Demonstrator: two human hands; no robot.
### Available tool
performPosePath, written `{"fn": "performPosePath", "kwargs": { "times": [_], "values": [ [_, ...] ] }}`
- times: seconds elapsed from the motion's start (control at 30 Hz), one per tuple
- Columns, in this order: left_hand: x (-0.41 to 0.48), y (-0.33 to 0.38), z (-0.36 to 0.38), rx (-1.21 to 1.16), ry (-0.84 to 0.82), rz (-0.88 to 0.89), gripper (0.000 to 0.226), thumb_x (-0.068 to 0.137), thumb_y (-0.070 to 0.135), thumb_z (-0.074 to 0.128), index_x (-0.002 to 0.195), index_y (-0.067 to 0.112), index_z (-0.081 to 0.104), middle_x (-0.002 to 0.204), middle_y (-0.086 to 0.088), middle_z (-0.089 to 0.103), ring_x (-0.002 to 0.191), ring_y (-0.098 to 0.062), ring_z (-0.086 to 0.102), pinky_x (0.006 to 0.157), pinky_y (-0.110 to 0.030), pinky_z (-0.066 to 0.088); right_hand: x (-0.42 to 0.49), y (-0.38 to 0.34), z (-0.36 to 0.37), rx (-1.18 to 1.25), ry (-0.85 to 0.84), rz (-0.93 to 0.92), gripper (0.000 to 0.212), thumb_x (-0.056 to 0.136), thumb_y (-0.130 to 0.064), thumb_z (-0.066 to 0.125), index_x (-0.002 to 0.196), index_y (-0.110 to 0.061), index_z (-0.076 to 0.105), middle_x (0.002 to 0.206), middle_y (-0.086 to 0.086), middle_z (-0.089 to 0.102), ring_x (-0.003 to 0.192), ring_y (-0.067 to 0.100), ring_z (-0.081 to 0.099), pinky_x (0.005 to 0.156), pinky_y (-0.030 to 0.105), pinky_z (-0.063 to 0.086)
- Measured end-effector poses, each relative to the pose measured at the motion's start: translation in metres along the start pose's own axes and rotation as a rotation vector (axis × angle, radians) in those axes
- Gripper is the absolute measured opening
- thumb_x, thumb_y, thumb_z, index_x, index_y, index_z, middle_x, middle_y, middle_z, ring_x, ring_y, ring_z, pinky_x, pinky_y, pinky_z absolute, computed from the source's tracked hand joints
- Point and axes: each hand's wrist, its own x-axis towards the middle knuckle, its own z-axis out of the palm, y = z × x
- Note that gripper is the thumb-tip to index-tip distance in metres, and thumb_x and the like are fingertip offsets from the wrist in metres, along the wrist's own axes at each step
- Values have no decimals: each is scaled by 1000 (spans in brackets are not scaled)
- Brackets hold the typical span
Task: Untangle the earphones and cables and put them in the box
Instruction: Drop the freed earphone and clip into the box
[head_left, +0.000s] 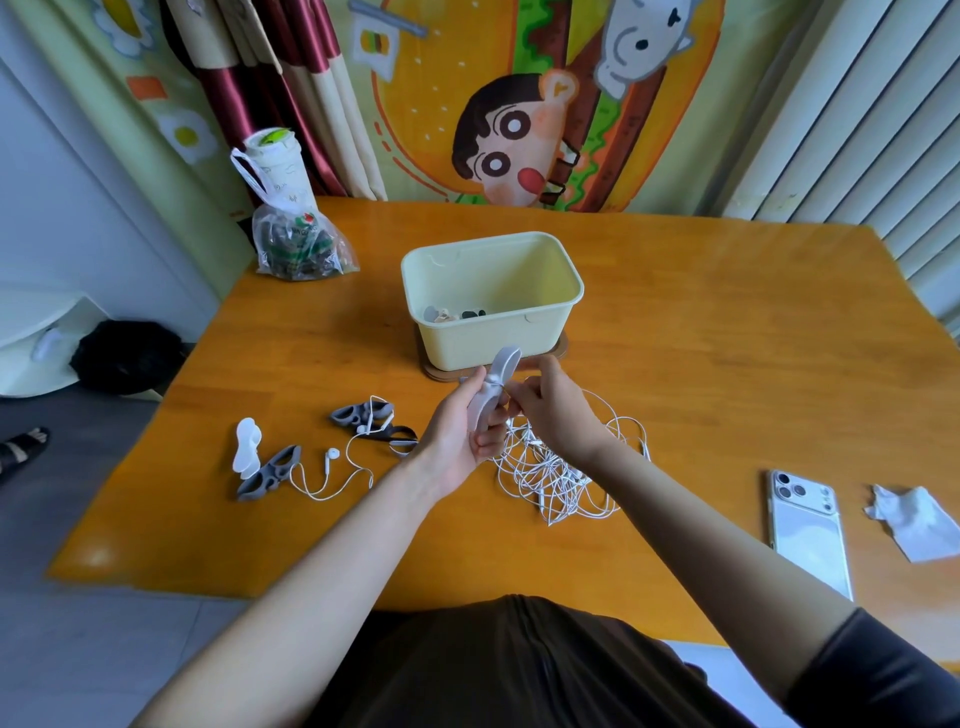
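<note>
left hand (457, 432) round a probable winder (505, 365)

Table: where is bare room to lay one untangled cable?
Widest patch: right of the box, beyond the phone and tissue. Smaller: between the plastic bag and the grey winders. Crowded: before the box, where the left hand holds a white winder and the right hand pinches the tangled cable.

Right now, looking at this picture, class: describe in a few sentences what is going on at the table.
A person is sorting earphone cables. The left hand grips a pale cable winder, while the right hand pinches a strand of the tangled white cable heaped on the table. The cream box behind holds a few small items. Grey winders and a loose earphone lie to the left.
</note>
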Motion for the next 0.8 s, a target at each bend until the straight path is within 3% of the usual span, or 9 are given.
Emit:
{"fn": "performPosePath", "kwargs": {
  "times": [0.13,0.3,0.43,0.53,0.63,0.8],
  "values": [
    [-1,2,-4,-27,-39,-60,39,98,45,38,82,13,54,64,-1,40,45,-10,30,41,-21,26,0,1,-5,-63,-86,-99,21,95,-5,45,77,-9,56,64,-8,56,56,1,49,56,14,35],
    [-2,3,-2,18,-25,-97,40,99,46,38,91,14,60,67,-2,44,51,-11,39,52,-24,39,-2,5,-6,-100,-68,-67,39,98,-8,43,60,-20,48,53,-12,46,44,-2,44,49,15,32],
    [-2,0,-2,22,56,-79,40,99,46,40,99,13,62,84,-8,57,69,-17,52,67,-31,44,-2,5,-8,-98,-59,-40,35,99,-12,42,67,-17,55,45,-20,53,44,1,43,47,15,31],
    [0,-3,-3,385,245,105,31,100,38,42,121,17,51,93,-7,57,79,-18,56,71,-30,46,0,6,-9,-73,-3,-3,28,99,-12,42,78,-12,60,59,-17,55,49,4,41,45,13,33],
    [1,-1,-4,619,268,364,17,100,28,45,116,29,49,98,-2,62,93,-18,60,82,-32,47,0,7,-9,-78,32,10,26,99,-11,42,81,-10,61,64,-14,54,52,5,42,47,11,35],
    [4,1,2,717,175,425,14,95,21,55,106,19,63,71,11,64,68,-3,59,65,-20,43,-2,10,-8,-125,7,6,23,97,-10,45,89,-3,66,72,-6,59,58,2,47,53,10,37]
  ]
}}
